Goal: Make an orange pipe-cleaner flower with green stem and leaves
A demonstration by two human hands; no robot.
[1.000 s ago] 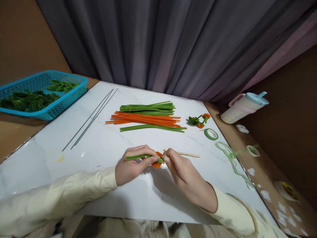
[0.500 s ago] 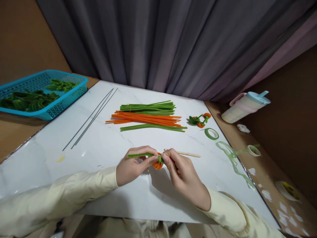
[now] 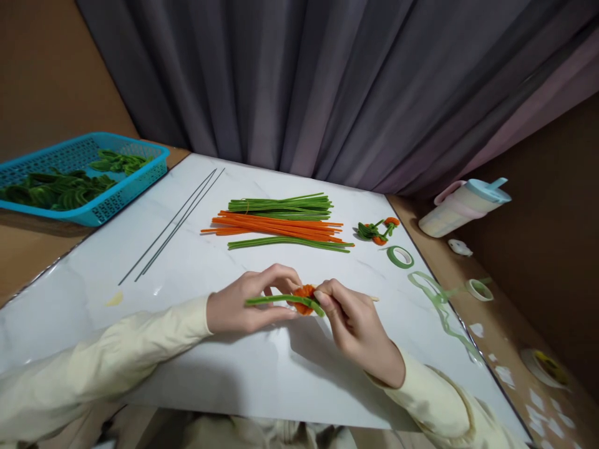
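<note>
My left hand (image 3: 243, 305) and right hand (image 3: 349, 315) pinch a fuzzy green pipe-cleaner stem (image 3: 281, 300) against a coiled orange pipe-cleaner bud (image 3: 304, 292), steadying both above the white marble table (image 3: 196, 268).

Blue basket (image 3: 135, 181) w/ green bits far left — tape roll (image 3: 400, 256), pastel jug (image 3: 461, 206) right.

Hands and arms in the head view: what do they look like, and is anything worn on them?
Both arms are covered by long, loose cream sleeves that end at the wrists, with soft folds in the cloth. The left sleeve and right sleeve match in colour. The left hand and right hand are bare: no gloves, rings, watch or markings show.
</note>
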